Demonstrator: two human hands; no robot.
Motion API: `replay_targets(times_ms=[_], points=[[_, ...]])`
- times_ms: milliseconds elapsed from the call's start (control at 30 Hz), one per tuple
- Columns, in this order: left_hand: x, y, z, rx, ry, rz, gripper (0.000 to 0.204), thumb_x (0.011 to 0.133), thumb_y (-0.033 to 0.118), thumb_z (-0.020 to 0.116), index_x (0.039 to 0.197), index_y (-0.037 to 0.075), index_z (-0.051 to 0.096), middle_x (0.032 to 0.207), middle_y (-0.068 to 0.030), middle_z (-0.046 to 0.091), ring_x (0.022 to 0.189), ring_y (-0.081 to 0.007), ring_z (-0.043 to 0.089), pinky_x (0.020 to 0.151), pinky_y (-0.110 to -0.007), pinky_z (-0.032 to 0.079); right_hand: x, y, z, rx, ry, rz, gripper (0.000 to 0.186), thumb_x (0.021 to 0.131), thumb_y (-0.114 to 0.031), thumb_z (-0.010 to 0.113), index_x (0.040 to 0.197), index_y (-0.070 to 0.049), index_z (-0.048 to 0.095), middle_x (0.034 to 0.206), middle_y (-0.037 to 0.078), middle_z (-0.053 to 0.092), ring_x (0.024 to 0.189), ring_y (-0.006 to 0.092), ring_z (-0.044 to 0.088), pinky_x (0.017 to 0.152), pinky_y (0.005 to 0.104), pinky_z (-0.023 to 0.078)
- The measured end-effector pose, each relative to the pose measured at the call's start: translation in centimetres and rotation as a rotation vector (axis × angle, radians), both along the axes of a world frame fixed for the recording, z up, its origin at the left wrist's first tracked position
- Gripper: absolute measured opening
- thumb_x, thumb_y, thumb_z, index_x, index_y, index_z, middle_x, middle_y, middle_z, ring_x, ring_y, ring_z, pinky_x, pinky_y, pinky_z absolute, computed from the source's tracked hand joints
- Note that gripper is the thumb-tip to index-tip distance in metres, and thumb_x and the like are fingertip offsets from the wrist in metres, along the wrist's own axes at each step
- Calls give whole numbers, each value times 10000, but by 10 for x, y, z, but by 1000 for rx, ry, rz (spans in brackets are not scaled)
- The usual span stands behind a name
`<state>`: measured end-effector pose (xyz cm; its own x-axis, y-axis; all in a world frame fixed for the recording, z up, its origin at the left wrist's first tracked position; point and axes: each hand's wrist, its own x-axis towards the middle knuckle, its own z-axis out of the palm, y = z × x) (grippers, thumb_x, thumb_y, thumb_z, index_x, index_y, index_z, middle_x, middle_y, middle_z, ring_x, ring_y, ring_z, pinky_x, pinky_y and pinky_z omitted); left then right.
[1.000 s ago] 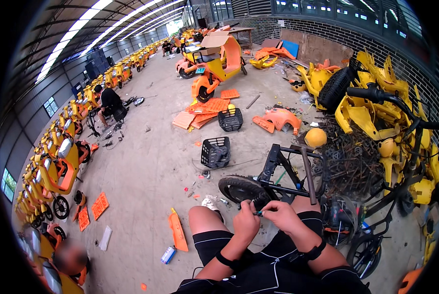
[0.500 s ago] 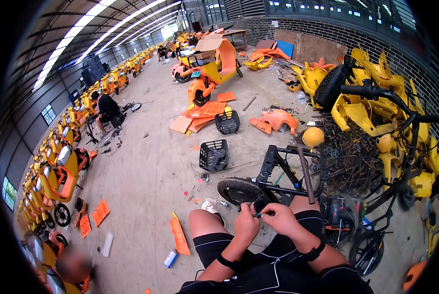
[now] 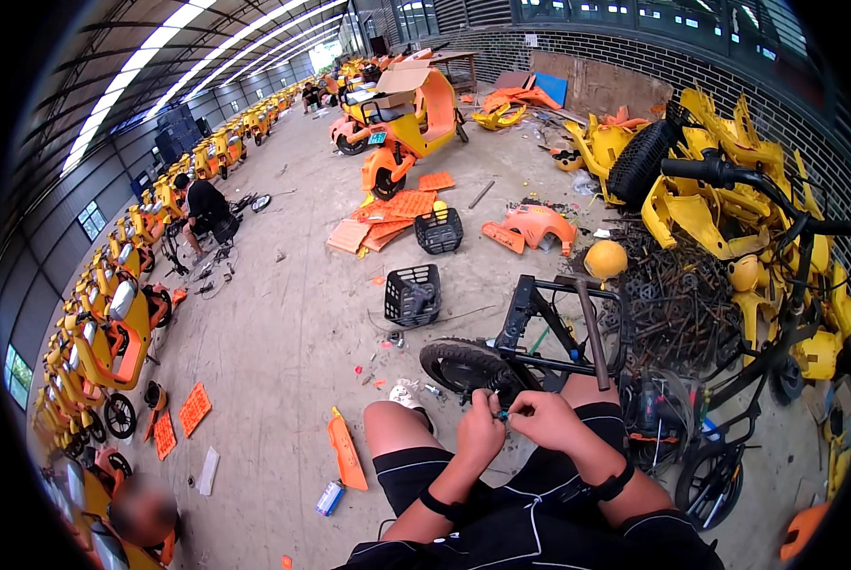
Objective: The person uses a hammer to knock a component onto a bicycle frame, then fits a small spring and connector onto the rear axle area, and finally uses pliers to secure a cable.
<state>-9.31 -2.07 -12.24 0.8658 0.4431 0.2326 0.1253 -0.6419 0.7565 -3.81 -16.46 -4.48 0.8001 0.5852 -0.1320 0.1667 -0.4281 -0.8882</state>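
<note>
My left hand (image 3: 480, 429) and my right hand (image 3: 547, 421) are close together between my knees, fingers pinched. Between their fingertips is a small teal piece (image 3: 502, 415), too small to name, and both hands seem to grip it. Just beyond them lies a stripped black scooter frame (image 3: 511, 328) with its rear wheel (image 3: 456, 365) toward the left. A brown-grey tube or bar (image 3: 593, 332) slants across the frame's right side. My fingers partly hide what lies directly behind them.
Black baskets (image 3: 412, 294) and orange panels (image 3: 347, 454) lie on the floor. A spray can (image 3: 330, 498) is at my left. Yellow body parts (image 3: 672, 209) and metal scraps (image 3: 677, 294) are heaped at right, near black handlebars (image 3: 720, 175). A person (image 3: 207, 211) crouches by rows of scooters.
My hands stay together at almost the same spot, with slight finger movement around the small teal piece. The whole view shifts very slightly.
</note>
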Motion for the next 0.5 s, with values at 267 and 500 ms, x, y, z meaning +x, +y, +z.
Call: replay_targets(times_ms=[267,500], points=[[-3,3,10,167,82,-116,205,1024,248,505,1116,69,463,757,-249,656,693,-489,627,606,-599,454,12,-9,-8,-10,45,159,203,820,-186,696,919,-14,736,745,79,706,662,150,651,628,318,517],[-1,-1,9,222,53,-179,202,1012,236,519,1081,61,444,714,-241,642,643,-478,620,566,-595,449,17,-16,-10,20,256,162,172,857,-143,708,915,18,724,791,48,705,721,114,631,666,285,510]])
